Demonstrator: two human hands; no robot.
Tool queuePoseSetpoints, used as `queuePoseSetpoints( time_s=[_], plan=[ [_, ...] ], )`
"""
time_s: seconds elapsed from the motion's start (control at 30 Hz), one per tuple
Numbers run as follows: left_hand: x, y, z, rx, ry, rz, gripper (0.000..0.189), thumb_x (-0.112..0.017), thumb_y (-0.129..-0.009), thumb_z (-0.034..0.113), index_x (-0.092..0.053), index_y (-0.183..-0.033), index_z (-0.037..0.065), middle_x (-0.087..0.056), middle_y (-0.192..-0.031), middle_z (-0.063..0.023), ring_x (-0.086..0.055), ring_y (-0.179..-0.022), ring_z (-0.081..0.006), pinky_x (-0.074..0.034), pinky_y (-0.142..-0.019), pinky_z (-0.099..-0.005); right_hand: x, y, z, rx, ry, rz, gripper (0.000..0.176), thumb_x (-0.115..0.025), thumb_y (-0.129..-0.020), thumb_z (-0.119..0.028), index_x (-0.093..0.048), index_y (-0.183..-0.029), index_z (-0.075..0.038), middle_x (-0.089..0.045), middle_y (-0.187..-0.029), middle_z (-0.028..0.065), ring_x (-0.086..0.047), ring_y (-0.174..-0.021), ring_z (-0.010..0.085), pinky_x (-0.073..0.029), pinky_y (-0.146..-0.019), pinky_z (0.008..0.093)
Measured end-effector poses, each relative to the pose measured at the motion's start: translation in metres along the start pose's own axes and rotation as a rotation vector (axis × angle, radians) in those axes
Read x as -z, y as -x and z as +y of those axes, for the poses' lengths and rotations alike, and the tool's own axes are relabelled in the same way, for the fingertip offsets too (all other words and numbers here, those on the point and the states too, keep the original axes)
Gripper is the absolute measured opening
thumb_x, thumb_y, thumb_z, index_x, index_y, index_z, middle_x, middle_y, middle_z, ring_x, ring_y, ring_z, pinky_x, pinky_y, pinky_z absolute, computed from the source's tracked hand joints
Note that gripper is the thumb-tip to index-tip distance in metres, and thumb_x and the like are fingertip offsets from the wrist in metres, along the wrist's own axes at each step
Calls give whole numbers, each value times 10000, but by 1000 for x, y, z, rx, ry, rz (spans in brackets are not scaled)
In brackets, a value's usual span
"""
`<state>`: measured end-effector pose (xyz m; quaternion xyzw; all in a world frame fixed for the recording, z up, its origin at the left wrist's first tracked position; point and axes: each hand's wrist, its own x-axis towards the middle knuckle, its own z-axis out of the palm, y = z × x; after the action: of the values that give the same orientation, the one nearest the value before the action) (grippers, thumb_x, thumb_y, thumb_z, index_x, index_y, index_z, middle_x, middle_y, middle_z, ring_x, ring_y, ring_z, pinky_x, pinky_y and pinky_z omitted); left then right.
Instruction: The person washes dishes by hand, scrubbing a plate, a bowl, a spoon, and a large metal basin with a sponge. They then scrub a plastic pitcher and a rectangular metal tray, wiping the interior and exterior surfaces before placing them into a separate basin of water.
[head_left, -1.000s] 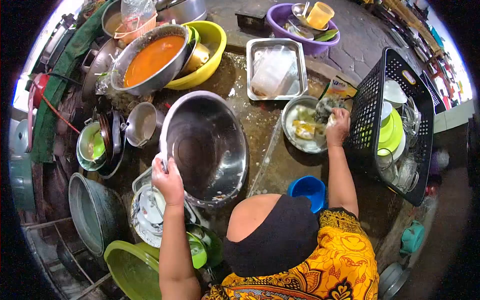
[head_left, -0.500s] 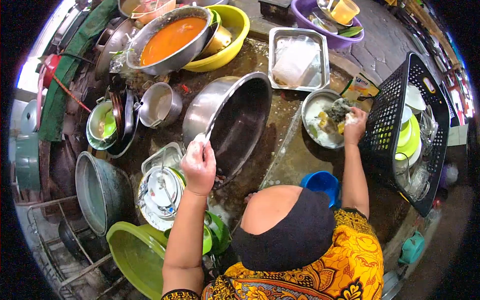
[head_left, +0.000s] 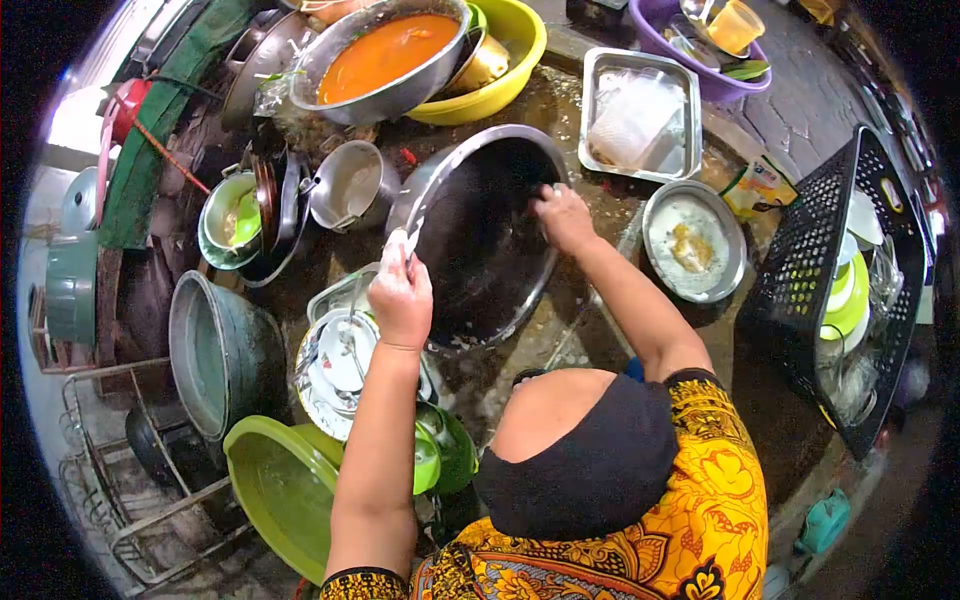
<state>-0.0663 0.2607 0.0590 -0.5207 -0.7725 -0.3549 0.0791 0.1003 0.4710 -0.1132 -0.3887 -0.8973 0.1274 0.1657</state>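
In the head view, a wide, round, grey metal basin with a dark inside is tilted at the upper middle of the frame. Its foam-flecked left rim is pinched between the thumb and fingers of the left hand. The right hand is curled at the basin's right inner side; whether anything is gripped there cannot be told.

A slip seems the likeliest mishap: the pinch could be loosened by the foam, and the basin could be dropped onto the stacked white dishes left of centre. The small, round, silver metal pot just beside the rim could be knocked if the basin were swung leftward. By a hard push, the basin could be skidded over the wet brown floor.

The right fingertips are lost in shadow, and the basin's underside is hidden. A blue object is mostly covered by the head in its black wrap. The yellow plastic tub is cut off by the upper edge; at the right, the clear items in the black perforated plastic crate are blurred.
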Motion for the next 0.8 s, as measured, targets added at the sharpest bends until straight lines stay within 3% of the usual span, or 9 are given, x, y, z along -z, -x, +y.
queuePoseSetpoints(
  time_s=[0.17, 0.2, 0.4, 0.5, 0.57, 0.63, 0.67, 0.77, 0.8],
  plan=[
    [-1, -5, 4, -79, -43, 13, 422, -522, -792, -6, -467, -1210, -2, -604, -1024, -189, -618, -808, -301, -500, -688, -331, -75, 53, -48, 176, 31, -318, 657, -519, -726, -639, -469, -1273, -279, -464, -1281, 132, -451, -1154, 330, -365, -973, 419],
    [-1, -7, 7, -80, -32, 7, 463, -519, -769, -12, -462, -1227, 23, -584, -1017, -194, -593, -836, -329, -487, -710, -366, -54, 59, -83, 79, 31, -508, 662, -534, -714, -648, -488, -1258, -272, -456, -1289, 149, -456, -1156, 338, -374, -963, 434],
    [-1, -12, 15, -85, -12, 0, 547, -503, -733, -36, -446, -1265, 80, -559, -984, -187, -562, -835, -365, -471, -717, -406, -54, 105, -160, -61, -453, -259, 690, -528, -696, -678, -568, -1180, -189, -468, -1276, 187, -476, -1144, 344, -403, -929, 434],
    [2, -10, 17, -55, -25, -14, 572, -486, -731, -55, -432, -1281, 88, -555, -987, -191, -560, -836, -366, -469, -714, -405, -47, 86, -100, 152, -172, -531, 459, -594, -737, -465, -620, -1097, -182, -553, -1167, 156, -505, -1097, 333, -458, -865, 415],
    [10, -6, 15, 20, 60, -104, 521, -468, -734, -90, -427, -1248, -19, -500, -1231, -194, -509, -1103, -336, -417, -929, -351, -27, 48, -55, 147, 161, -642, 453, -522, -813, -418, -564, -1185, -162, -494, -1254, 171, -491, -1119, 309, -405, -928, 429],
    [14, 1, 8, 14, 46, -110, 523, -455, -733, -99, -426, -1250, -20, -498, -1236, -193, -510, -1104, -337, -419, -927, -349, -64, 24, -13, -47, 234, 82, 470, -521, -799, -486, -619, -1109, -146, -530, -1214, 155, -441, -1159, 315, -270, -1009, 467],
    [14, 4, 7, 27, 40, -94, 523, -449, -734, -102, -429, -1250, -18, -498, -1237, -192, -513, -1102, -335, -419, -927, -348, -65, 27, -13, -46, 234, 73, 470, -521, -799, -486, -619, -1109, -146, -530, -1214, 155, -441, -1159, 315, -270, -1009, 467],
    [15, 5, 9, 80, 83, -65, 523, -427, -742, -104, -428, -1257, -12, -500, -1239, -188, -517, -1103, -328, -420, -923, -345, -44, 46, -42, 7, 391, -323, 598, -511, -810, -515, -611, -1078, 10, -439, -1277, 257, -371, -1211, 400, -189, -1045, 535],
    [15, 3, 10, 61, 53, -49, 524, -422, -745, -101, -424, -1261, -11, -500, -1240, -186, -519, -1102, -325, -422, -920, -346, -31, 56, -74, -44, 373, -605, 690, -512, -750, -631, -497, -1272, -181, -361, -1360, 217, -330, -1254, 367, -148, -1061, 512]
  ],
)
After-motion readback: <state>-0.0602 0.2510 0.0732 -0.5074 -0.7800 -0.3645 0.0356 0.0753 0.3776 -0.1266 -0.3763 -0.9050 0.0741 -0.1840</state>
